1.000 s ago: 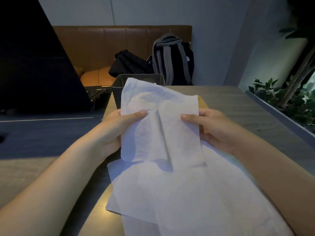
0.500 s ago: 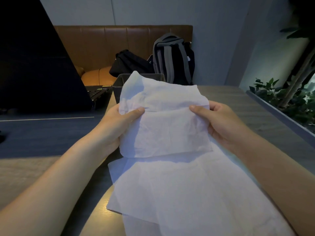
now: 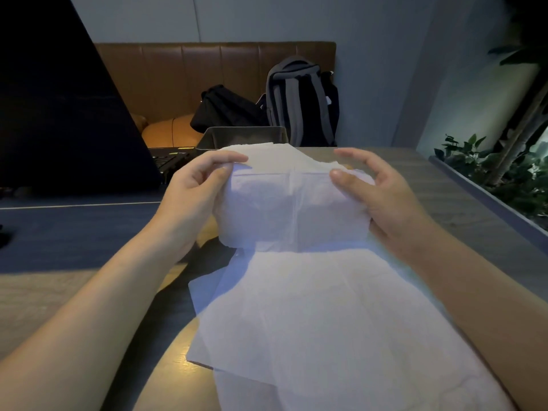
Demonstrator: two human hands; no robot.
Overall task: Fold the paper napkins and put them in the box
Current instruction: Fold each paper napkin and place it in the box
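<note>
A white paper napkin (image 3: pixel 292 206) hangs in the air between my hands, its top part bent over toward the far side. My left hand (image 3: pixel 197 191) pinches its upper left corner with thumb and fingers. My right hand (image 3: pixel 376 191) holds its right edge, thumb on the front and fingers spread behind. Below them a loose pile of unfolded napkins (image 3: pixel 332 321) lies on the table. The dark grey box (image 3: pixel 246 134) stands just beyond the held napkin, its inside hidden from here.
An open laptop (image 3: pixel 59 108) fills the left side, keyboard next to the box. Behind the wooden table (image 3: pixel 439 185) is a brown bench with a black bag (image 3: pixel 225 109) and a grey backpack (image 3: pixel 299 99). A planter with leaves (image 3: pixel 498 176) runs along the right edge.
The napkin's upper part has been bent backward, so it now looks shorter. Both hands have moved up to its top corners, and my right fingers have spread.
</note>
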